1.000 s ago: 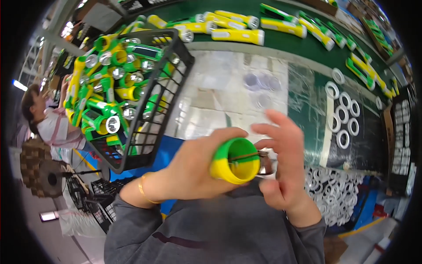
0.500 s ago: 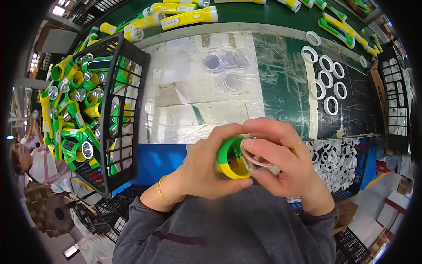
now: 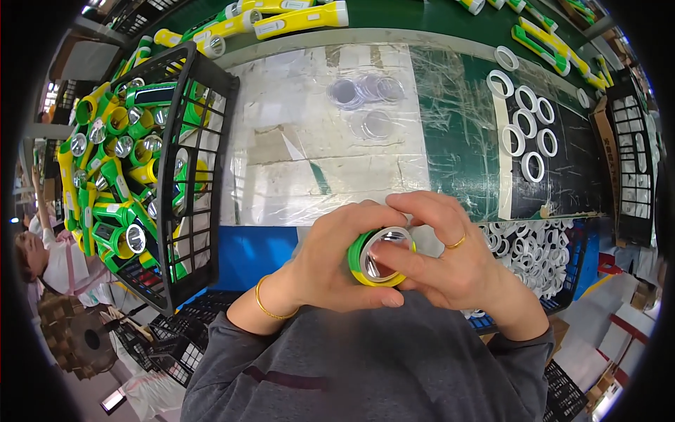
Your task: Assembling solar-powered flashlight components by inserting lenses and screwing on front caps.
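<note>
My left hand (image 3: pixel 327 260) is wrapped round the head of a green and yellow flashlight (image 3: pixel 353 261), its open end facing up. In that mouth sits a shiny round reflector (image 3: pixel 370 269) with a pale rim. My right hand (image 3: pixel 450 264) has its index finger pressed on the reflector, and its thumb is by the near rim. The flashlight's body is hidden beneath my hands. Farther off on the worktop lie clear round lenses (image 3: pixel 376 125), some overlapping. White rings (image 3: pixel 523 169) lie spread on the dark strip at the right.
A black crate (image 3: pixel 169 204) full of flashlights stands at the left. More flashlights (image 3: pixel 302 20) lie on the green belt at the back. Below the worktop's right side is a blue crate (image 3: pixel 578 264) heaped with white rings. A person (image 3: pixel 60 264) is at the far left.
The reflector, tilted in my right fingers beside the flashlight's mouth before, now sits in the mouth. My right index finger has moved onto it.
</note>
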Available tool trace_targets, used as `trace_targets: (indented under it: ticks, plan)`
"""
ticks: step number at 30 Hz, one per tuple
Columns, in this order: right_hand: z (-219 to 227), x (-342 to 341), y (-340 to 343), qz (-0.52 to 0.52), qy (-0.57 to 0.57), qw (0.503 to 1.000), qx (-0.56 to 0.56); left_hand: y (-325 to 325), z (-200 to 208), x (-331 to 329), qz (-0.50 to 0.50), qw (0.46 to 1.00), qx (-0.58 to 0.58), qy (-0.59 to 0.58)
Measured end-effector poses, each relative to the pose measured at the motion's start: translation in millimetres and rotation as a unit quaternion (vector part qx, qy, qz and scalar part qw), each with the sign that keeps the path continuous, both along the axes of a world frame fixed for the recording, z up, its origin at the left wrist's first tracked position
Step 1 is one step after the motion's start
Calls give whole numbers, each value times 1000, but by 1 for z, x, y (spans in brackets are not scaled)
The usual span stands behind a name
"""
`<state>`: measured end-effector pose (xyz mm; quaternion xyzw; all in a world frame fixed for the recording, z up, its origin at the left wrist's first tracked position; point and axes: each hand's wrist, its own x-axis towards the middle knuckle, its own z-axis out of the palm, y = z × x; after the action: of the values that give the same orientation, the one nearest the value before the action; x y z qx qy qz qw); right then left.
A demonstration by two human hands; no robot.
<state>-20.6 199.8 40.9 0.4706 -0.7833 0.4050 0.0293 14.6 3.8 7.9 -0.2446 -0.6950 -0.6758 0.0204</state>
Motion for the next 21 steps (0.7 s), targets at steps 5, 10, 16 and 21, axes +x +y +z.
trace_targets:
  ticks: [5,10,16,21]
  plan:
    - [-7,0,3,22,-2,999,-26,5,-3,2,0,1000,27,-11]
    - [-8,-2,6,36,-37,997,-59,5,-4,-1,15,999,6,28]
    - [-10,-1,0,33,-47,996,-73,5,-4,-6,10,999,8,48]
    - [-10,-2,-2,48,-74,993,-80,3,-7,-6,7,998,15,59]
